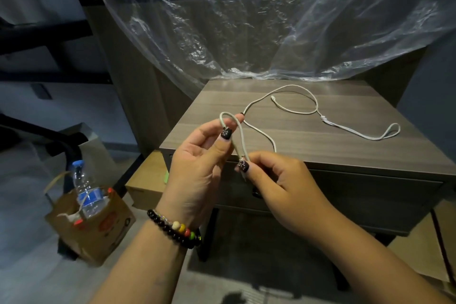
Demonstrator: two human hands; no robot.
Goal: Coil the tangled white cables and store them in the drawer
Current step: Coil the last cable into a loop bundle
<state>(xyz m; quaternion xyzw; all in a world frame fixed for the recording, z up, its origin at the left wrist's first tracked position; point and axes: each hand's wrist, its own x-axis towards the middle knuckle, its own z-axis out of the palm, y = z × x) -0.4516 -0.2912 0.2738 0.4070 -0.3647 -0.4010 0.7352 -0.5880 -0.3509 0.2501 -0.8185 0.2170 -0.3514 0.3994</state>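
Both hands up in front of the table point(308, 131), working one end of the white cable point(291, 116). Left hand point(197, 163) pinches a small loop of it between thumb and fingertips, loop arching over the top of the fingers. Right hand point(278, 180) pinches the cable just below that, thumb and forefinger closed on the strand near its end, other fingers curled in. From the hands the cable runs up onto the tabletop, swings in a wide curve toward the back, crosses itself, passes a knot point(325, 118) on the right and ends in a narrow loop near the right edge. One connector tip lies free inside the curve. Drawer point(357, 190) under the tabletop sits closed, partly hidden by the hands. Clear plastic sheet point(246, 27) hangs behind the table, hem touching its back edge. Beaded bracelet point(175, 229) on the left wrist. On the floor at left, a paper bag point(98, 227) with a water bottle point(86, 190) standing in it.
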